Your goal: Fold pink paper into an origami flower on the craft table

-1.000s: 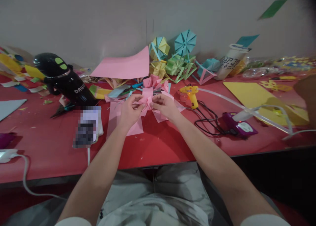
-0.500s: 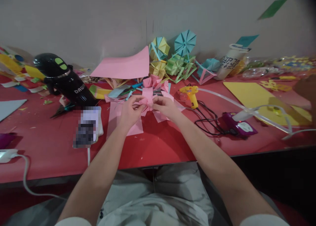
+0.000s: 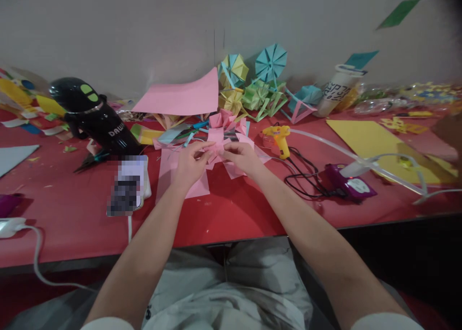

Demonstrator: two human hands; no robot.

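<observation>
A small piece of folded pink paper (image 3: 216, 151) is pinched between the fingertips of both hands, above the red table. My left hand (image 3: 192, 164) grips its left side, thumb and index finger bent toward each other. From the right, my right hand (image 3: 242, 156) closes its fingertips on the other side. The folds between the fingers are partly hidden. Flat pink paper (image 3: 197, 187) lies under my left hand. Just behind the hands are more crumpled or folded pink pieces (image 3: 224, 120).
A yellow glue gun (image 3: 277, 138) lies right of the hands, its cord by a purple power socket (image 3: 350, 183). A phone (image 3: 127, 185) and a black bottle (image 3: 97, 116) stand left. Folded paper umbrellas (image 3: 270, 63) are behind. Yellow sheets (image 3: 378, 147) lie right.
The fingers have shifted slightly and the pink paper between them has turned a little. Both arms and the rest of the table look the same.
</observation>
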